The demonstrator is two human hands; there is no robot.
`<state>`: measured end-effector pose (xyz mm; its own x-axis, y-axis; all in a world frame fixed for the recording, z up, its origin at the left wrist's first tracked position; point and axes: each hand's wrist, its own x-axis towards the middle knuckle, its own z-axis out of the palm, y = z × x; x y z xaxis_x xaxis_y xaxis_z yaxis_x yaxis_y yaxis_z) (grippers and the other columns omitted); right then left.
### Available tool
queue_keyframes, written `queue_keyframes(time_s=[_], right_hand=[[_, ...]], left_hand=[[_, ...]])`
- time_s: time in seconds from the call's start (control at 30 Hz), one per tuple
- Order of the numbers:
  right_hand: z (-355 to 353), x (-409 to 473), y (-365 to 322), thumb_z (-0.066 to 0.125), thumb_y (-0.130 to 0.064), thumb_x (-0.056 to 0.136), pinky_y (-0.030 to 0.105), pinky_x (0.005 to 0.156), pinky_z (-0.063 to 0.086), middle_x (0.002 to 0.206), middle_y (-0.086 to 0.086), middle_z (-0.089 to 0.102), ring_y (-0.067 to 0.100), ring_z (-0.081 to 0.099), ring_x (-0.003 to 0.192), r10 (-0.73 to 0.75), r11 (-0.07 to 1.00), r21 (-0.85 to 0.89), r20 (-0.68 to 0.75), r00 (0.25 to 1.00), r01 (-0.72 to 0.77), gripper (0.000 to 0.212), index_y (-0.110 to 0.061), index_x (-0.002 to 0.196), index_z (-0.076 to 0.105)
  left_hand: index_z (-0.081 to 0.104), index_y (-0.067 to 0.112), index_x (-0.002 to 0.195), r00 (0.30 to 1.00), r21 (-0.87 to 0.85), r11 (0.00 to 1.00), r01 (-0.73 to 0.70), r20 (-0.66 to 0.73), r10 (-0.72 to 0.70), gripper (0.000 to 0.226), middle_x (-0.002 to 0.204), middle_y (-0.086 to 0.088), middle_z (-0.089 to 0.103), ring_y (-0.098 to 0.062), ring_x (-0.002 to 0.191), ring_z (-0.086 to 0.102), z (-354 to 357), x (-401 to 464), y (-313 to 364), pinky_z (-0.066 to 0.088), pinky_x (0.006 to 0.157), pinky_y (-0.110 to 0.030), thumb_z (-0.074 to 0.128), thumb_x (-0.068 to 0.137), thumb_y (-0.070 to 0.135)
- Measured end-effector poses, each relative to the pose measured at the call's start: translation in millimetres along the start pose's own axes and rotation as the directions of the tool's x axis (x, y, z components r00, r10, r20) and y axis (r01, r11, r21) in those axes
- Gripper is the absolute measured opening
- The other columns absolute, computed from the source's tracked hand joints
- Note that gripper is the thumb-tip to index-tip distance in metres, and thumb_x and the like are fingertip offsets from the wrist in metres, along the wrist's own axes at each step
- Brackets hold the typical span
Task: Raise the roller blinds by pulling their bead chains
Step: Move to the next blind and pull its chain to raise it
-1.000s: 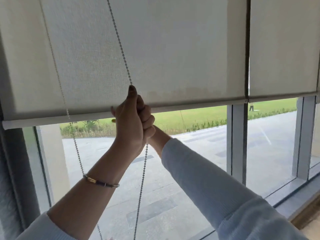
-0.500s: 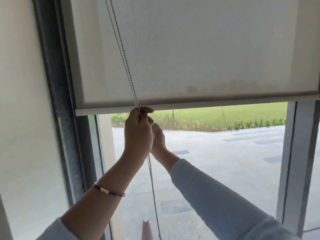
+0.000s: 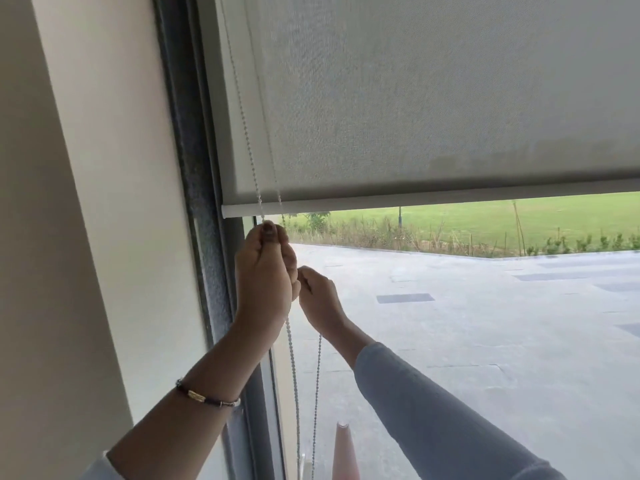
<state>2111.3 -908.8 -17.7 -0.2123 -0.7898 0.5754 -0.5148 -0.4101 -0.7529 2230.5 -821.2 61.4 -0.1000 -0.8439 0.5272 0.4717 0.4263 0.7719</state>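
A grey roller blind (image 3: 433, 98) covers the upper window; its bottom bar (image 3: 415, 199) sits a little above my hands. The bead chain (image 3: 247, 133) hangs in two strands down the blind's left side. My left hand (image 3: 265, 275) is closed around the nearer strand just under the bar, thumb on top. My right hand (image 3: 320, 299) sits slightly lower and to the right, fingers pinched on the second strand. Both strands hang below the hands as loose chain (image 3: 294, 382).
A cream wall (image 3: 86, 202) and the dark window frame (image 3: 194, 168) stand close on the left. Through the glass lie paving and grass. An orange cone tip (image 3: 343, 452) shows low beyond the pane.
The view has swung left, bringing the wall and frame closer to centre. My right hand has dropped lower and apart from the left. The left hand stays just under the bottom bar.
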Motion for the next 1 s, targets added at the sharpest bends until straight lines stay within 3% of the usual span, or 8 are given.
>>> queue_keyframes(time_s=[0.07, 0.23, 0.33, 0.4, 0.6, 0.7, 0.83, 1.0], right_hand=[[3.0, -1.6, 13.1, 0.041, -0.025, 0.102, 0.032, 0.085, 0.05, 0.09, -0.006, 0.065, 0.012, 0.059, 0.083, 0.001, 0.999, -0.047, -0.01, 1.0, -0.002, 0.021, -0.03, 0.095, 0.06], [6.5, 2.5, 23.7, 0.043, -0.026, 0.1, 0.029, 0.082, 0.051, 0.087, -0.01, 0.065, 0.008, 0.059, 0.08, 0.015, 0.999, -0.04, -0.032, 0.999, -0.016, 0.019, -0.034, 0.092, 0.059], [6.1, -3.5, 29.1, 0.04, -0.032, 0.095, 0.011, 0.062, 0.043, 0.072, -0.012, 0.061, -0.002, 0.054, 0.062, -0.028, 0.994, -0.109, -0.06, 0.998, 0.022, 0.022, -0.032, 0.081, 0.056], [6.1, -8.3, 31.6, 0.038, -0.031, 0.091, 0.01, 0.049, 0.037, 0.06, -0.013, 0.055, -0.003, 0.051, 0.052, -0.092, 0.987, -0.139, -0.117, 0.989, 0.076, 0.025, -0.024, 0.071, 0.052], [-3.8, -6.7, 38.3, 0.038, -0.028, 0.089, 0.011, 0.046, 0.035, 0.056, -0.013, 0.052, -0.002, 0.049, 0.048, -0.101, 0.987, -0.138, -0.157, 0.982, 0.079, 0.027, -0.019, 0.069, 0.053], [-7.7, -5.6, 38.5, 0.039, -0.021, 0.09, 0.008, 0.047, 0.036, 0.051, -0.017, 0.054, -0.007, 0.051, 0.051, -0.079, 0.992, -0.115, -0.183, 0.98, 0.059, 0.028, -0.029, 0.064, 0.049], [-16.1, 1.7, 41.7, 0.041, -0.008, 0.096, 0.008, 0.051, 0.037, 0.057, -0.032, 0.056, -0.007, 0.049, 0.053, -0.046, 0.996, -0.081, -0.244, 0.969, 0.026, 0.051, -0.042, 0.058, 0.047], [-23.6, 5.3, 40.8, 0.042, -0.009, 0.098, 0.009, 0.053, 0.039, 0.06, -0.029, 0.059, -0.008, 0.051, 0.055, -0.045, 0.995, -0.099, -0.261, 0.964, 0.02, 0.044, -0.035, 0.063, 0.048]], left_hand=[[0.047, 0.018, 0.073, 1.0, -0.057, 0.998, 0.026, -0.012, -0.027, 0.037, 0.047, 0.011, 0.041, 0.0, 0.034, 0.033, -1.6, 3.5, 4.3, 0.024, 0.035, -0.012, 0.037, 0.108, 0.017], [0.046, 0.017, 0.07, 1.0, -0.059, 0.998, 0.01, 0.013, -0.009, 0.04, 0.043, 0.011, 0.04, 0.0, 0.033, 0.031, 5.5, -2.2, 4.8, 0.022, 0.034, -0.011, 0.035, 0.108, 0.013], [0.046, 0.017, 0.071, 0.999, -0.095, 0.995, 0.013, 0.035, -0.009, 0.039, 0.044, 0.011, 0.04, -0.001, 0.033, 0.031, 9.8, 1.2, 8.2, 0.02, 0.036, -0.011, 0.035, 0.108, 0.012], [0.046, 0.018, 0.07, 0.998, -0.075, 0.997, -0.004, 0.055, 0.008, 0.04, 0.044, 0.011, 0.039, -0.003, 0.034, 0.027, 11.7, 2.9, 10.3, 0.016, 0.041, -0.012, 0.034, 0.107, 0.012], [0.044, 0.018, 0.07, 0.994, -0.06, 0.998, -0.022, 0.108, 0.028, 0.04, 0.043, 0.01, 0.037, -0.005, 0.035, 0.025, 17.5, 0.1, 8.0, 0.015, 0.041, -0.012, 0.033, 0.107, 0.008], [0.042, 0.016, 0.071, 0.992, -0.081, 0.997, -0.004, 0.123, 0.014, 0.039, 0.043, 0.011, 0.038, -0.003, 0.033, 0.028, 16.7, 0.7, 4.1, 0.018, 0.038, -0.011, 0.033, 0.107, 0.006], [0.043, 0.018, 0.07, 0.994, -0.106, 0.994, 0.004, 0.113, 0.008, 0.04, 0.045, 0.012, 0.038, 0.0, 0.035, 0.031, 17.2, -7.6, -7.4, 0.023, 0.035, -0.01, 0.035, 0.108, 0.013], [0.047, 0.027, 0.058, 0.985, -0.067, 0.996, -0.063, 0.154, 0.073, 0.053, 0.043, 0.008, 0.034, -0.006, 0.035, 0.024, 13.0, -8.3, -15.4, 0.02, 0.04, -0.012, 0.033, 0.108, 0.016]])
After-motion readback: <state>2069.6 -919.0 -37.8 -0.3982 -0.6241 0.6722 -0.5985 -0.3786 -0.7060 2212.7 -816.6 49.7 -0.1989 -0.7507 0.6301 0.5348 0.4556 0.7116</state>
